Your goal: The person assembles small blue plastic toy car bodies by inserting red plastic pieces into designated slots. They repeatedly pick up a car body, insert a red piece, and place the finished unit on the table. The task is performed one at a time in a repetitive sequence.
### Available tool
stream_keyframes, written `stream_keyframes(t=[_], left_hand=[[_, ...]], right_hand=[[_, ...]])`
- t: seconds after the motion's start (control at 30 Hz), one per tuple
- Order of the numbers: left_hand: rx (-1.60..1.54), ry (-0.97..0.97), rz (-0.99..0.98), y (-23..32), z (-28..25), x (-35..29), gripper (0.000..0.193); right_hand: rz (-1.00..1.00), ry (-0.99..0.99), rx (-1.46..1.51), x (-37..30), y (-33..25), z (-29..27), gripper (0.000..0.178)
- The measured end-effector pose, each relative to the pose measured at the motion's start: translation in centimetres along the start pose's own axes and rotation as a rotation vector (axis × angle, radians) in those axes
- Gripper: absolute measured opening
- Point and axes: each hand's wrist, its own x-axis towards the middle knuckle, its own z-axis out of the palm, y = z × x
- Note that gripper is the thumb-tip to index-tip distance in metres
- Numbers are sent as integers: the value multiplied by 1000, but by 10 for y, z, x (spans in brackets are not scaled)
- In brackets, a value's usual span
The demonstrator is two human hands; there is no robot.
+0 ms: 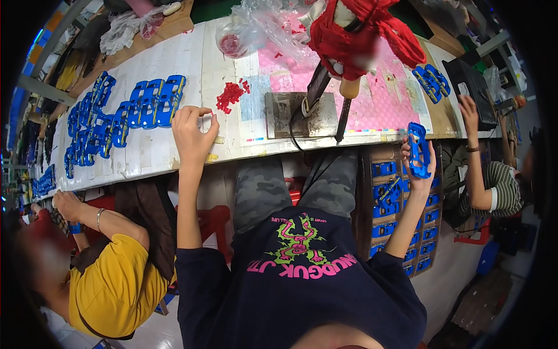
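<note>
My right hand (419,168) is wrapped round a blue toy car body shell (416,150), held upright off the table's front edge. My left hand (195,135) is over the table's front edge with thumb and forefinger pinched together; whatever is between the tips is too small to make out. Close beside its fingers are rows of blue toy car bodies (145,104) with yellow edges. A pile of small red plastic pieces (231,96) lies just beyond that hand, to the right.
A metal plate (279,113) sits mid-table under a red cloth-wrapped fixture (372,38) with a wooden-handled rod (349,88). Beside my right arm stands a tray (367,192) of blue car bodies. People in yellow (122,285) and striped (505,189) tops work on either side.
</note>
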Motion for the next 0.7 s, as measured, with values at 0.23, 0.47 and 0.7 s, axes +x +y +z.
stream_keyframes(t=[0.23, 0.47, 0.7], left_hand=[[-257, -64, -114, 42, -46, 9, 14], [-899, -288, 58, 114, -83, 23, 21], [-1312, -669, 386, 161, -67, 29, 24]], right_hand=[[-116, -214, -203, -53, 19, 17, 56], [250, -528, 65, -99, 90, 71, 56], [612, -740, 187, -95, 128, 91, 71]])
